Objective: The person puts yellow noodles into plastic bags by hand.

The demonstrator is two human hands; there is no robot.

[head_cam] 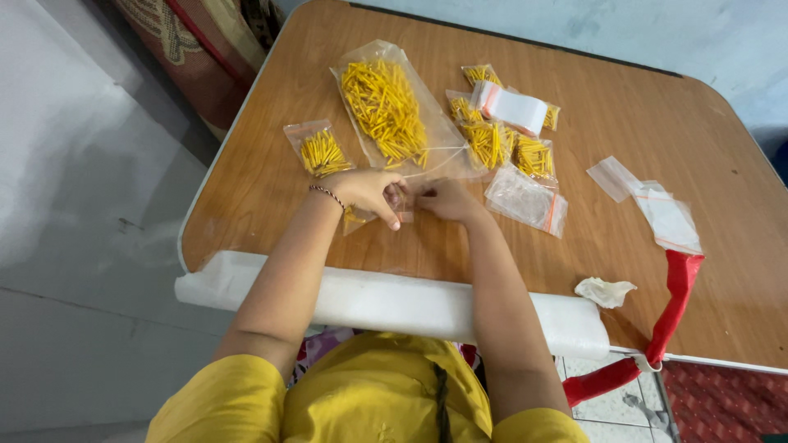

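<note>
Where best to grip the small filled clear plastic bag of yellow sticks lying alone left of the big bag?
Probably the small filled clear bag by its empty flat top strip, at the far-left corner. The yellow sticks bunch at the near end, leaving thin film there. Come from the left table edge: that side is open, while the large clear bag crowds its right.

Mid-frame, the left hand point(369, 190) and right hand point(447, 199) pinch a small clear bag point(361, 218) together — big bag of yellow sticks point(390, 107) just above, on the wooden table point(657, 123).

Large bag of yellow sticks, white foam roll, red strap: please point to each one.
large bag of yellow sticks point(386, 107), head view, on the yellow pile inside.
white foam roll point(394, 305), head view, on its middle.
red strap point(680, 295), head view, on its upright part.
</note>
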